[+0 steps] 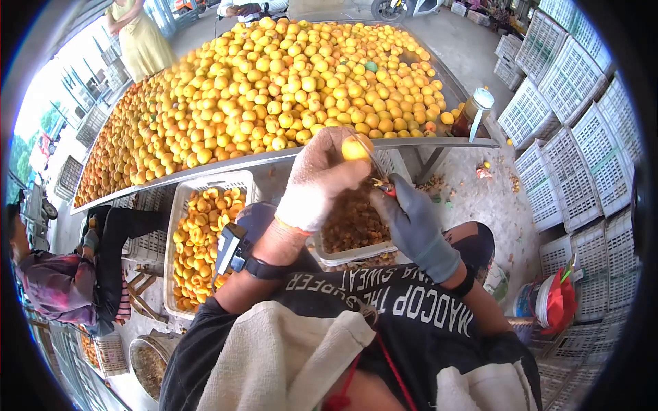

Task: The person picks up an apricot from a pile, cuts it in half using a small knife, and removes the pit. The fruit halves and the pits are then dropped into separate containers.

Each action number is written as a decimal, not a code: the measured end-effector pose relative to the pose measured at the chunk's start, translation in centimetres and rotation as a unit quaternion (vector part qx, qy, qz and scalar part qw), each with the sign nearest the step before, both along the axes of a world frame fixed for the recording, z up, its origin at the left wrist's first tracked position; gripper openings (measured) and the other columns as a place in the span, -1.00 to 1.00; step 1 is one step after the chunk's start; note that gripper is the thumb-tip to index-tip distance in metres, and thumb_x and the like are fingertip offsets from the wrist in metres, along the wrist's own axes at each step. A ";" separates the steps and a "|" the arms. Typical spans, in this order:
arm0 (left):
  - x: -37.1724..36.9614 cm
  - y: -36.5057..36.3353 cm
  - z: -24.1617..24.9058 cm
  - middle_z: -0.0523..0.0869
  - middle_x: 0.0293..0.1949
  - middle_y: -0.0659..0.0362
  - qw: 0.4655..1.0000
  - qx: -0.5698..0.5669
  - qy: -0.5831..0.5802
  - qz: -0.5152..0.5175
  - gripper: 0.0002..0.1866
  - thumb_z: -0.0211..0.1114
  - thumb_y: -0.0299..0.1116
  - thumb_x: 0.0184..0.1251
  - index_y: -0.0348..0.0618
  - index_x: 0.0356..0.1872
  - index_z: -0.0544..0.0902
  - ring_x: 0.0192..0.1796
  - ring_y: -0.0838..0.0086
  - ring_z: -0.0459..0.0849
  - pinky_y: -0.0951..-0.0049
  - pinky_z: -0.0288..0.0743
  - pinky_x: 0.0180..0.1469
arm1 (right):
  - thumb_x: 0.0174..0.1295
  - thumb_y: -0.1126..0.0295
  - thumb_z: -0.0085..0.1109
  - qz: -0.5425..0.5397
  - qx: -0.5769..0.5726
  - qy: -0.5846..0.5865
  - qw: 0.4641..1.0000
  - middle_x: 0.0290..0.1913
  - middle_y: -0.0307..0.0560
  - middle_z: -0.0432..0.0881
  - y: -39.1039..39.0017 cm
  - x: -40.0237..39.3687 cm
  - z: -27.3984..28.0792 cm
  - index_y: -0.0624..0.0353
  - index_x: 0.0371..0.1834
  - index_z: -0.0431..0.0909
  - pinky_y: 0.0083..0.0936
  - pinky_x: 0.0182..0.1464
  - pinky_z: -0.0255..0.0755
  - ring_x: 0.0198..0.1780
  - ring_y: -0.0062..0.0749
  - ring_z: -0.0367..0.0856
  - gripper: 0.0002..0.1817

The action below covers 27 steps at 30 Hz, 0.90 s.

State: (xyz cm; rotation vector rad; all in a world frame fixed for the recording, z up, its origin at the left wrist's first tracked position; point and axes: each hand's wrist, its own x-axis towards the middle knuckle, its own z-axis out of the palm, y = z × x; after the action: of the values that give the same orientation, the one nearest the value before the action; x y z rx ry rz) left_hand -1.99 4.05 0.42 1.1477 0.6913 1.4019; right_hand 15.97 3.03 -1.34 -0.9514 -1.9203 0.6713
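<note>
"One yellow fruit point(357, 146): position?"
"Clasped by the fingers of the left hand point(312, 181), beside the surface point(425, 142)."
"Right hand point(415, 222)?"
"Fingers closed round a red-handled tool point(391, 190); contact with fruit unclear."
"Step, pose?"
"Apparently tool work on the fruit; next move calls for a steady hold. Both hands raised, angled inward."

The left hand point(322, 181), in a pale glove, is up near the middle of the frame, with its fingers bent in a grip and its thumb pointing to the right. The right hand point(411, 222), in a gray glove, is just to the right and a bit lower, its fingers curled shut and tipped toward the left one. The left arm point(264, 264) comes up from the lower left and the right arm point(483, 305) from the lower right, both bare above the gloves.
</note>
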 end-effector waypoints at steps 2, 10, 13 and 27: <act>0.6 -0.2 0.2 0.64 -0.21 0.22 0.998 0.018 0.025 0.057 -0.71 0.37 -0.55 0.16 -0.26 -0.10 0.52 -0.17 0.57 0.58 0.56 0.49 -0.06 | 0.39 0.21 0.17 -0.002 -0.003 0.000 1.000 -0.53 0.18 0.53 -0.1 0.0 0.0 0.35 -0.17 0.43 -0.21 -0.48 0.34 -0.48 0.14 0.58 -0.65; 1.6 -0.9 1.2 0.67 -0.25 0.18 0.991 0.031 0.060 0.116 -0.68 0.42 -0.62 0.09 -0.25 -0.17 0.50 -0.21 0.57 0.61 0.52 0.53 -0.10 | 0.38 0.19 0.17 -0.024 0.004 -0.051 0.998 -0.56 0.22 0.52 -0.4 0.5 0.4 0.33 -0.18 0.40 -0.09 -0.48 0.33 -0.47 0.22 0.55 -0.64; 1.7 -1.0 1.0 0.66 -0.26 0.17 0.993 0.028 0.059 0.100 -0.70 0.40 -0.61 0.11 -0.25 -0.16 0.51 -0.23 0.56 0.62 0.51 0.54 -0.13 | 0.36 0.17 0.18 -0.025 -0.028 -0.049 0.998 -0.55 0.23 0.53 -0.3 0.5 -0.5 0.31 -0.20 0.38 -0.03 -0.46 0.33 -0.46 0.25 0.55 -0.63; 2.3 1.2 -1.6 0.65 -0.19 0.10 0.987 -0.070 0.135 0.055 -0.53 0.24 -0.01 0.41 -0.28 0.01 0.56 -0.13 0.32 0.64 0.29 0.52 -0.08 | 0.38 0.13 0.13 -0.114 -0.026 -0.102 0.988 -0.48 0.24 0.60 1.0 -0.1 -1.5 0.28 -0.20 0.38 -0.01 -0.42 0.43 -0.41 0.22 0.62 -0.63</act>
State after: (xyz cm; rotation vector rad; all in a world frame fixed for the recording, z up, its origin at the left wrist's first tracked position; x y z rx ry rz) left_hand 0.35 5.21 -1.22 1.2138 1.0442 1.2773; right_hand 15.92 4.00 -2.82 -1.2913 -1.9372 0.5071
